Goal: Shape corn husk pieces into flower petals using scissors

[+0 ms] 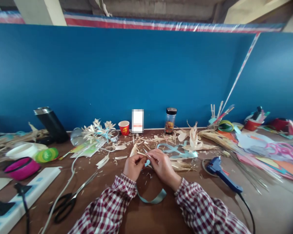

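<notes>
My left hand (pixel 133 166) and my right hand (pixel 163 165) meet fingertip to fingertip over the middle of the table. Both are closed in a pinch on a thin, pale piece of corn husk (pixel 143 154); its exact shape is partly hidden by the fingers. A bit of light blue shows between the hands. Below them, a light blue ribbon (pixel 153 200) curls on the tabletop, one end running up behind my left wrist. Just beyond my fingers lie dried husk scraps (pixel 120 147) and more blue ribbon (pixel 183 152).
Black-handled scissors (pixel 64 204) and a white power strip (pixel 26 200) lie left. A blue glue gun (pixel 222 175) with a cord rests right, near coloured paper (pixel 254 143). At the back stand a red paper cup (pixel 124 128), a glass jar (pixel 170 125) and a dark flask (pixel 51 123).
</notes>
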### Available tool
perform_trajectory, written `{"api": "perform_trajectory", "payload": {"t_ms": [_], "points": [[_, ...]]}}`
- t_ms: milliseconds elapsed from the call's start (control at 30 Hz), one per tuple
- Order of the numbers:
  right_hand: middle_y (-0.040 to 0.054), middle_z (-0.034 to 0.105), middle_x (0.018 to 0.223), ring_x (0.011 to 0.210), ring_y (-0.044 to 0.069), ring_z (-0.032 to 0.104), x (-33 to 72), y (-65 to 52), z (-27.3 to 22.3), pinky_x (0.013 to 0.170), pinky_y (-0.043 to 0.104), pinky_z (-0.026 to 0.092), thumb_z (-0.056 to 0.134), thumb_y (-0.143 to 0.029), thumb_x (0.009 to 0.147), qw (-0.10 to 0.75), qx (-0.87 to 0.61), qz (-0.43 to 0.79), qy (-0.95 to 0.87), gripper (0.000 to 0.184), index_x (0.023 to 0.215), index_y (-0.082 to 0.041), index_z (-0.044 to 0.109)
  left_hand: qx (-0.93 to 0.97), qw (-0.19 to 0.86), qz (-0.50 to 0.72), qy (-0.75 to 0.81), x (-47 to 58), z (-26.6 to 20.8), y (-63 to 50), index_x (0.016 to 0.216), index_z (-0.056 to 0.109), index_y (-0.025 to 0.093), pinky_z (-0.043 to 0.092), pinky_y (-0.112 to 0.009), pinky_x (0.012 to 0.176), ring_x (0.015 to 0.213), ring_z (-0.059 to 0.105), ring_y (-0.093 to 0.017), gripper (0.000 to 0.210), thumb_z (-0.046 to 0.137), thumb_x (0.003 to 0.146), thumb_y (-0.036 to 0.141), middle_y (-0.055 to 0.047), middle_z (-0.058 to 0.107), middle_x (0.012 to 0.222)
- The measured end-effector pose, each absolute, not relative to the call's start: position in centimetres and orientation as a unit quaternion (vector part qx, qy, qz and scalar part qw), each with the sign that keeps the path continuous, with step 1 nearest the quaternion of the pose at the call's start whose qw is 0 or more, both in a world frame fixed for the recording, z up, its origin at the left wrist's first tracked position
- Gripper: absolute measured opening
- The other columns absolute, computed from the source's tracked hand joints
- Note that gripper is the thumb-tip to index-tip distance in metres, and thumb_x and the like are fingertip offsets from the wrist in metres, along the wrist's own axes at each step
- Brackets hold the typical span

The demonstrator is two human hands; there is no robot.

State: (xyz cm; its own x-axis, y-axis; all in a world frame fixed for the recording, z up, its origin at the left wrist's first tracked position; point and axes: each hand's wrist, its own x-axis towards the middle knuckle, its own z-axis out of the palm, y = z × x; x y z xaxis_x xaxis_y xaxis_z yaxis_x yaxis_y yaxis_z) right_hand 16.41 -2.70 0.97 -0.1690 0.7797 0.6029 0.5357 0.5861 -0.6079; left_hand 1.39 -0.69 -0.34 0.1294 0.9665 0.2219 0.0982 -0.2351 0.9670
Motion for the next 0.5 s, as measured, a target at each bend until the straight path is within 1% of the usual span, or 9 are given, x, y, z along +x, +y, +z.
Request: {"api": "perform_trajectory", "payload": {"t_ms": [100, 200, 333, 400, 467, 500], "points": [[0.0062, 0.067, 0.089, 0.081, 0.016, 0.061, 16.3, -2.9, 1.3, 0.071, 0.026, 0.048, 0.044, -0.023, 0.092, 0.456, -0.463, 0.113, -0.751, 0.025, 0.097, -0.02, 0.068, 0.607, 0.45, 0.486, 0.439, 1.6, 0.0, -0.9, 0.067, 0.068, 0.014, 0.041, -0.024, 0.046, 0.044, 0.051, -0.012, 0.023, 0.065, 0.071, 0.036, -0.001, 0.058, 0.053], [0.0047, 0.067, 0.088, 0.079, 0.016, 0.062, 16.9, -2.4, 1.3, 0.069, 0.024, 0.047, 0.044, -0.025, 0.092, 0.44, -0.496, 0.083, -0.744, 0.025, 0.094, -0.022, 0.068, 0.591, 0.471, 0.484, 0.442, 1.7, 0.4, -1.2, 0.062, 0.064, 0.015, 0.038, -0.024, 0.043, 0.041, 0.049, -0.011, 0.022, 0.067, 0.069, 0.036, 0.0, 0.055, 0.049], [0.0046, 0.068, 0.091, 0.075, 0.017, 0.063, 19.3, -1.1, 1.3, 0.066, 0.026, 0.048, 0.045, -0.027, 0.09, 0.453, -0.574, 0.024, -0.681, 0.026, 0.089, -0.022, 0.07, 0.584, 0.505, 0.479, 0.418, 1.5, 0.5, -1.5, 0.062, 0.065, 0.014, 0.04, -0.024, 0.043, 0.043, 0.051, -0.011, 0.025, 0.068, 0.07, 0.037, -0.002, 0.059, 0.055], [0.0069, 0.068, 0.096, 0.08, 0.019, 0.063, 20.3, -0.7, 1.6, 0.071, 0.029, 0.049, 0.045, -0.029, 0.09, 0.479, -0.587, 0.002, -0.653, 0.026, 0.093, -0.021, 0.069, 0.553, 0.526, 0.495, 0.415, 1.3, 0.2, -1.3, 0.066, 0.067, 0.013, 0.041, -0.024, 0.044, 0.044, 0.051, -0.011, 0.027, 0.067, 0.07, 0.04, -0.002, 0.059, 0.057], [0.0087, 0.067, 0.1, 0.088, 0.02, 0.062, 20.3, -0.9, 2.1, 0.077, 0.031, 0.049, 0.044, -0.028, 0.09, 0.509, -0.543, 0.011, -0.668, 0.027, 0.1, -0.02, 0.067, 0.502, 0.545, 0.523, 0.421, 1.1, -0.3, -0.8, 0.067, 0.067, 0.013, 0.042, -0.023, 0.044, 0.043, 0.05, -0.009, 0.03, 0.069, 0.068, 0.043, -0.001, 0.058, 0.056], [0.0093, 0.066, 0.101, 0.087, 0.02, 0.062, 19.9, -1.1, 2.3, 0.077, 0.031, 0.05, 0.045, -0.028, 0.09, 0.517, -0.518, 0.028, -0.681, 0.027, 0.106, -0.02, 0.065, 0.48, 0.551, 0.536, 0.423, 1.0, -0.6, -0.5, 0.068, 0.067, 0.013, 0.041, -0.022, 0.044, 0.043, 0.049, -0.008, 0.031, 0.071, 0.066, 0.044, 0.0, 0.058, 0.055]]}}
